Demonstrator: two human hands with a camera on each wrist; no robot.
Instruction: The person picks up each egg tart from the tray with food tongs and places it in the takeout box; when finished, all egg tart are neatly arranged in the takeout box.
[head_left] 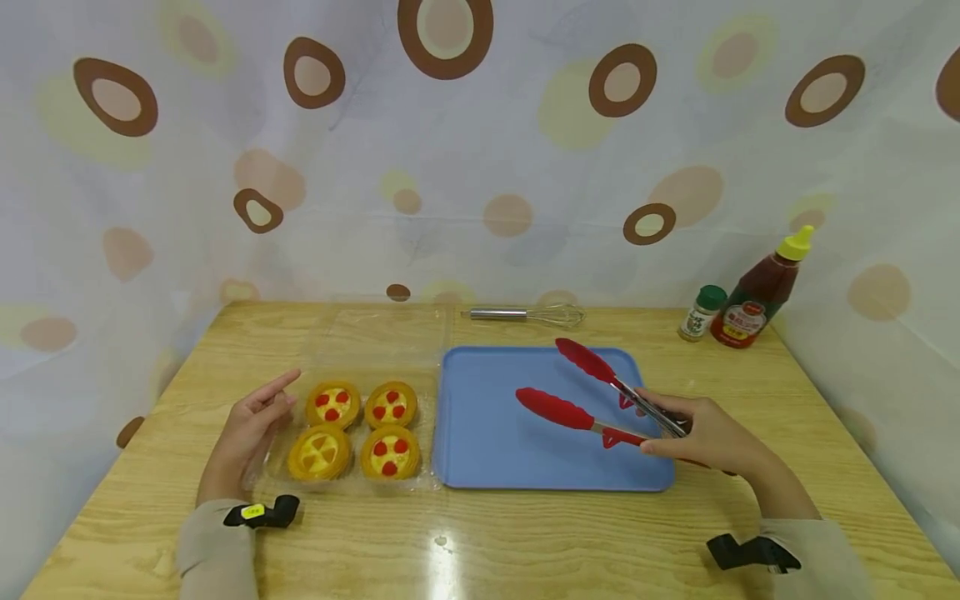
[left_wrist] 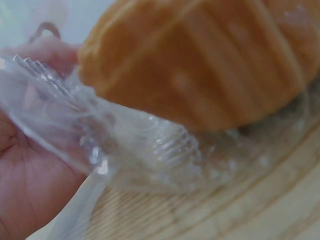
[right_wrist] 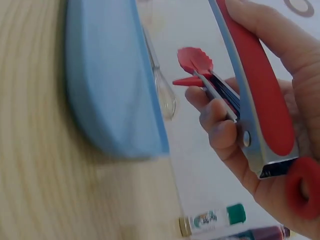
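R hand [head_left: 708,429], at tray's 3 o'clock, grips tongs [head_left: 558,410]: thumb along one arm, fingers curled round the other. Arms = shiny steel w/ smooth red grip inlay, red hanging ring [right_wrist: 302,187] at butt end. Heads red, matte, scalloped edges, spread wide over the tray, pointing approx 10 o'clock.

Tray [head_left: 487,375]: blue, smooth, rectangular, rounded corners, low raised rim. At its 9 o'clock, container [head_left: 427,479]: thin glossy clear plastic, ribbed wall, lid [head_left: 382,333] folded back twd 12. Inside, 4 round tarts, golden-brown crusts, yellow filling. 10 o'clock tart [head_left: 333,406], 2 o'clock tart [head_left: 391,406] & 4 o'clock tart [head_left: 390,453] each have red blobs on top; 8 o'clock tart [head_left: 319,454] has orangey triangular pcs instead.

L hand [head_left: 251,429] at container's 9 o'clock: index straight, aimed approx 2 o'clock, other fingers loose, not clasping. Palm lies right by the plastic wall; can't tell if it's touching, L wrist view blurry.

Whisk [head_left: 521,314], tray's 12 o'clock: steel tube handle, wire balloon. At tray's 2 o'clock, small shaker [head_left: 699,315], green cap, just beside sauce bottle [head_left: 753,304], dark red w/ yellow cone nozzle. Table [head_left: 360,542] = pale grained wood; curtain [head_left: 480,142] behind, soft whitish cloth w/ brown rings.
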